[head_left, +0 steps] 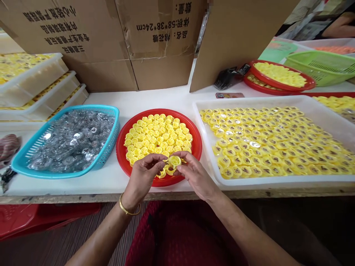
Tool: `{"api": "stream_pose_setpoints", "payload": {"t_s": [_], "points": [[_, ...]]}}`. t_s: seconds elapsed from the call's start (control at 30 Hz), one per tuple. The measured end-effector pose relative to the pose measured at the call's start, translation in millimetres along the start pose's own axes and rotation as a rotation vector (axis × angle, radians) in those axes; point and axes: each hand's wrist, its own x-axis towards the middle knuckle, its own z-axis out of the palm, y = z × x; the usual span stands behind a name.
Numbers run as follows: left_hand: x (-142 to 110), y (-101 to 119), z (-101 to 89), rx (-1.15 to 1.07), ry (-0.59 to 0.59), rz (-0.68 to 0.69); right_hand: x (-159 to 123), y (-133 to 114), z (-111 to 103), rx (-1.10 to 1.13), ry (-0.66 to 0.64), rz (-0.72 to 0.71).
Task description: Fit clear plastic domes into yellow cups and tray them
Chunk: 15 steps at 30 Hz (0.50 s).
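Over the front part of a red round tray [196,138], both hands meet. Between the thumb and fingers of my right hand [198,177] is a small yellow round plastic piece [174,161], its open cup side facing up. My left hand [144,175] is pinched closed just left of this piece; what its fingertips hold, if anything, is too small to make out. Many like yellow pieces [155,129] lie face up in the red tray below. Left of it, a blue basket [118,122] contains a heap of clear round plastic parts [77,136].
At right, a white tray [203,136] holds rows of yellow pieces with dark centres. Stacked white bins [36,79] stand at left. Cardboard [161,72] walls the back. Red trays [277,87], a green basket [318,66] and a person's arm [340,27] appear at far right.
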Motion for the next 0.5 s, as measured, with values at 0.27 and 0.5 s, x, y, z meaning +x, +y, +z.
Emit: {"api": "stream_pose_setpoints", "payload": {"t_s": [0.27, 0.5], "points": [[20, 31, -24.4, 0.304, -0.417, 0.016, 2, -9, -2, -0.032, -0.16, 0.063], [30, 39, -17.9, 0.398, -0.505, 0.094, 2, -12, 0, 0.039, -0.147, 0.153]]}}
